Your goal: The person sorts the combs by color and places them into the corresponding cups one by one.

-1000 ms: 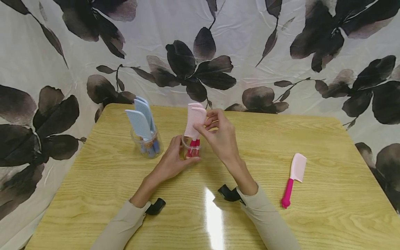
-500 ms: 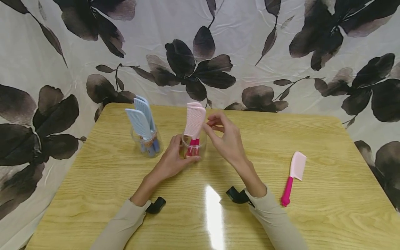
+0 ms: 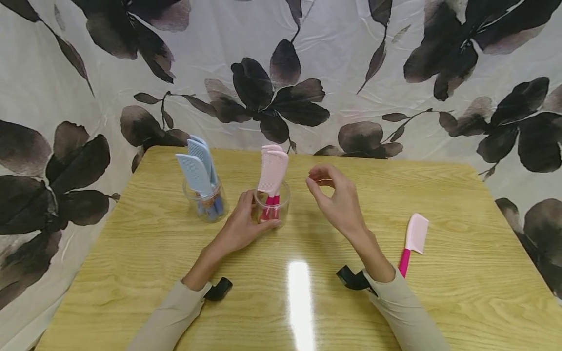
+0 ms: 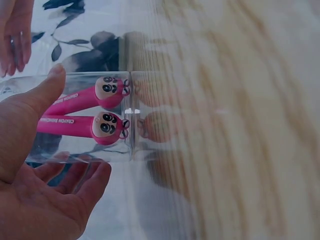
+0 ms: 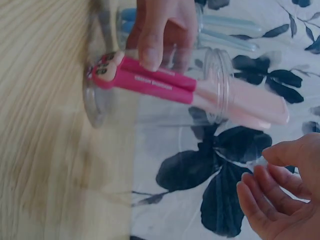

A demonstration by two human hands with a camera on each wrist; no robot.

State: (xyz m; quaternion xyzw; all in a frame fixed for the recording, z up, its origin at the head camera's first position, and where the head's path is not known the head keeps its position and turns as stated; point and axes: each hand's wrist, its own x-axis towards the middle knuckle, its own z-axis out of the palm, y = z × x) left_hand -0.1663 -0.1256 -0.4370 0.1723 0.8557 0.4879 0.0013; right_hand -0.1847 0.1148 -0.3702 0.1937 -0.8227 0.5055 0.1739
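Observation:
My left hand (image 3: pixel 243 219) grips a clear jar (image 3: pixel 284 210) from its left side, thumb in front and fingers behind. Two pink combs (image 3: pixel 273 173) stand in it, heads up and leaning over the rim. Their dark pink handles (image 4: pixel 70 126), with cartoon-face ends, reach down to the jar's bottom in the left wrist view. To the right of the jar, my right hand (image 3: pixel 340 200) hovers with fingers loosely bent and nothing between them. The right wrist view shows its fingers (image 5: pixel 272 192) apart from the comb heads.
Left of the gripped jar stands another clear jar (image 3: pixel 224 208) with several blue combs (image 3: pixel 197 173). A loose pink comb (image 3: pixel 417 234) lies at the right of the wooden table (image 3: pixel 474 273), its handle end hidden by my right sleeve. A floral cloth (image 3: pixel 351 58) hangs behind the table.
My right hand has let go of the pink comb in the jar and moved away to the right. The left hand has stayed on the jar.

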